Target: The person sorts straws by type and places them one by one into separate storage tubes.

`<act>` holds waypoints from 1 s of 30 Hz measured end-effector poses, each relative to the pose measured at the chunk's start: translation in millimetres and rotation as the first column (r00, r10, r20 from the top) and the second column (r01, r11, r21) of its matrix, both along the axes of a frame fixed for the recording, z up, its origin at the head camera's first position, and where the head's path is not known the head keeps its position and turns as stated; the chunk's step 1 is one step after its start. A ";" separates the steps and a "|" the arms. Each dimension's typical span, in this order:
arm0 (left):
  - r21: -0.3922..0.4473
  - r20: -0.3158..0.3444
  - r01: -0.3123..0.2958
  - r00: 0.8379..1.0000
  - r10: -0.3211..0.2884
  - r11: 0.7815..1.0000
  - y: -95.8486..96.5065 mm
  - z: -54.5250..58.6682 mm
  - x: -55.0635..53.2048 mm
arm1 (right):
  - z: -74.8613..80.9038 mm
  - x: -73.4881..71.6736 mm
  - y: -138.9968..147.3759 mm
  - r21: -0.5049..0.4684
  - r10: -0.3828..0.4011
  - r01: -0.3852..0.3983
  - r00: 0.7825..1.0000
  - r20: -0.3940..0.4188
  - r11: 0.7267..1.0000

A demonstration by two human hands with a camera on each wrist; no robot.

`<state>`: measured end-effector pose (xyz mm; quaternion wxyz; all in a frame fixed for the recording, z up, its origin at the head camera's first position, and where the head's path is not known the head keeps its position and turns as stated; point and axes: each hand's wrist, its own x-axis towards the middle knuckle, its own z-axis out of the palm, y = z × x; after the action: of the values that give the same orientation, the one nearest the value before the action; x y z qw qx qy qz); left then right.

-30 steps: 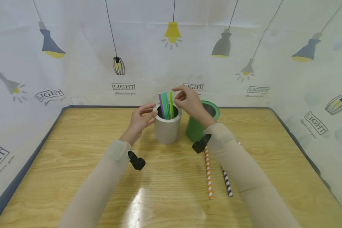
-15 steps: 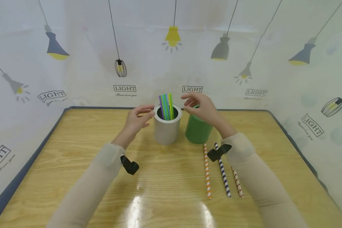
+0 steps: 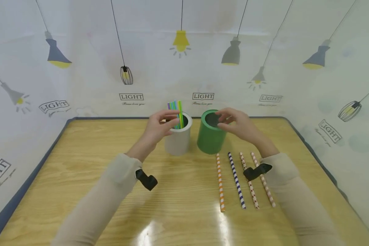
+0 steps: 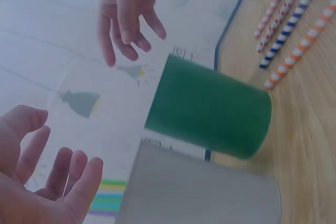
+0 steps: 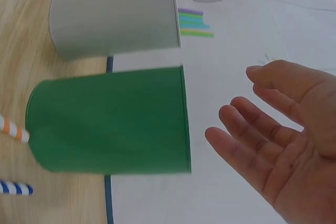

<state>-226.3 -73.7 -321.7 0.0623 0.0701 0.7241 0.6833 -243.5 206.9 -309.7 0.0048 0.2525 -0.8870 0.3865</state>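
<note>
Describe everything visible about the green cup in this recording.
The green cup is a roughly cylindrical, smooth container that looks like plastic, with a round green rim and a dark interior. It stands upright on the wooden table, mouth open, with nothing showing above the rim. It sits apart from the gray cup, to its right. The person's right hand is beside its mouth without touching it. The orange-striped straw ends near its base; whether they touch is unclear.

Bright, tabletop (image 3: pixel 184 191) glare (image 3: pixel 145 234) (two patches), left wrist view hazy
</note>
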 end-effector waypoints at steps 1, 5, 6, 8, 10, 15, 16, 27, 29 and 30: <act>0.004 -0.001 0.009 1.000 -0.009 1.000 5.0 0.4 -1.1 | -1.3 -0.2 4.7 0.003 -0.009 0.009 1.000 0.004 1.000; 0.024 0.008 0.054 0.998 -0.054 0.998 25.5 1.6 -5.9 | -5.0 1.2 21.3 -0.006 -0.038 0.038 0.999 0.026 0.999; 0.024 0.015 0.063 0.998 -0.063 0.998 30.5 1.7 -7.0 | -5.6 1.6 24.8 -0.005 -0.043 0.043 0.999 0.032 0.999; 0.007 0.033 0.077 0.996 -0.077 0.997 40.2 1.8 -9.2 | -6.7 2.4 31.3 -0.008 -0.052 0.052 0.997 0.050 0.999; -0.014 0.052 0.083 0.995 -0.082 0.996 49.6 1.4 -11.7 | -7.7 2.8 37.2 -0.007 -0.060 0.061 0.996 0.070 0.998; -0.065 0.076 0.063 0.995 -0.058 0.996 72.2 -3.3 -18.9 | -7.7 6.4 45.7 0.001 -0.065 0.066 0.991 0.116 0.998; -0.082 0.074 0.058 0.996 -0.052 0.995 76.7 -4.8 -20.2 | -4.9 9.9 45.4 0.006 -0.061 0.061 0.991 0.119 0.998; -0.170 -0.054 -0.038 0.998 0.029 0.985 114.0 -21.8 -27.5 | -24.2 1.3 70.3 0.004 -0.088 0.089 0.986 0.140 0.996; -0.183 -0.075 -0.056 0.996 0.043 0.982 119.4 -25.0 -28.4 | -28.1 -0.5 75.3 -0.001 -0.099 0.100 0.984 0.150 0.995; -0.189 -0.081 -0.065 0.995 0.050 0.980 122.0 -26.6 -28.8 | -30.0 -1.4 77.7 -0.006 -0.106 0.108 0.982 0.157 0.994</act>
<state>-255.2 48.3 -348.2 0.0214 0.0687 0.7900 0.6089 -244.9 284.6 -339.8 -0.0422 0.1733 -0.8942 0.4106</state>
